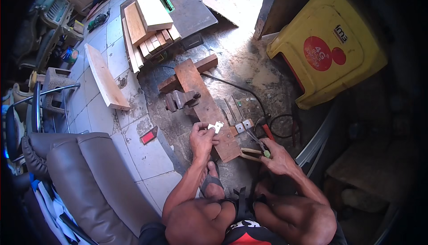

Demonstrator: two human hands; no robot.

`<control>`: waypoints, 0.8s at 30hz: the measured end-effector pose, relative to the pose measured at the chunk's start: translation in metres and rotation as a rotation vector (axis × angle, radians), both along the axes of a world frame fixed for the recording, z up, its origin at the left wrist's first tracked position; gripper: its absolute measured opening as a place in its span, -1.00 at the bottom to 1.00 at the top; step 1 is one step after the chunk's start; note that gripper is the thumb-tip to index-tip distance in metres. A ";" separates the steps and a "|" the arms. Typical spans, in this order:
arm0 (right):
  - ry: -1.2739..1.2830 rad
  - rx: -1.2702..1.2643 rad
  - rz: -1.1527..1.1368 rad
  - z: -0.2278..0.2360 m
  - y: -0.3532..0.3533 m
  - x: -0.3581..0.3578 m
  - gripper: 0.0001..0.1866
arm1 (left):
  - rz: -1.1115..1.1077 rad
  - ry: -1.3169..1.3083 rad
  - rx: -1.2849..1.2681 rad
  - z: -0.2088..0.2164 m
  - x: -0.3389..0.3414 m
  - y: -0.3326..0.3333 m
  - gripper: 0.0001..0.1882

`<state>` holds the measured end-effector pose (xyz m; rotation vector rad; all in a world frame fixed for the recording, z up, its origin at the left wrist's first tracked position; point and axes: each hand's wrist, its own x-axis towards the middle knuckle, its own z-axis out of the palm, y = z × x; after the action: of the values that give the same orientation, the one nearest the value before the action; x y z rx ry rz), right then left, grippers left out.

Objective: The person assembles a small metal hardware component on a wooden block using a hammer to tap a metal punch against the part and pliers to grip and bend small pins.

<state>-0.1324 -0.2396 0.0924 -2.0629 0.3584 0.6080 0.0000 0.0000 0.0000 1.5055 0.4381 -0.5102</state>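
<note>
Left hand is pinching a small flat metal bracket between thumb and fingers, holding it just above the near end of a long wooden plank lying on the floor. Right hand is resting lower right, fingers curled around the handles of a pair of pliers, nose pointing up-left toward the plank. Cannot tell whether the plier tips are gripping anything. Two more small metal plates are sitting on a short wood block just right of the plank, between the two hands. A bench vise is mounted on the plank's left edge, further up, with a cross piece of wood lying under the plank's far end. A black cable is running across the concrete from the plank area down to the right. Person's sandalled foot is planted just below the plank's near end. Stack of cut boards is sitting well apart at top, one loose board lying on the tiles at left. Yellow plastic stool is tipped at upper right, brown padded chair at lower left.
</note>
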 end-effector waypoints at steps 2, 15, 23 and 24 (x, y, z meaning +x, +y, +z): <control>0.000 0.001 -0.002 0.001 0.000 0.000 -0.39 | -0.004 -0.014 0.013 0.001 -0.001 -0.001 -0.69; -0.004 0.001 0.007 0.001 0.002 0.002 -0.40 | -0.031 -0.042 0.071 0.006 -0.004 -0.003 -0.68; 0.000 -0.003 0.021 -0.001 0.004 0.003 -0.39 | -0.008 -0.273 0.061 -0.007 -0.007 0.011 -0.71; 0.000 -0.007 0.022 -0.002 0.003 0.002 -0.39 | -0.093 -0.322 0.104 -0.006 -0.004 0.013 -0.70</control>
<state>-0.1307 -0.2369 0.0907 -2.0763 0.3390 0.6208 -0.0036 0.0131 -0.0065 1.6790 0.1453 -0.3116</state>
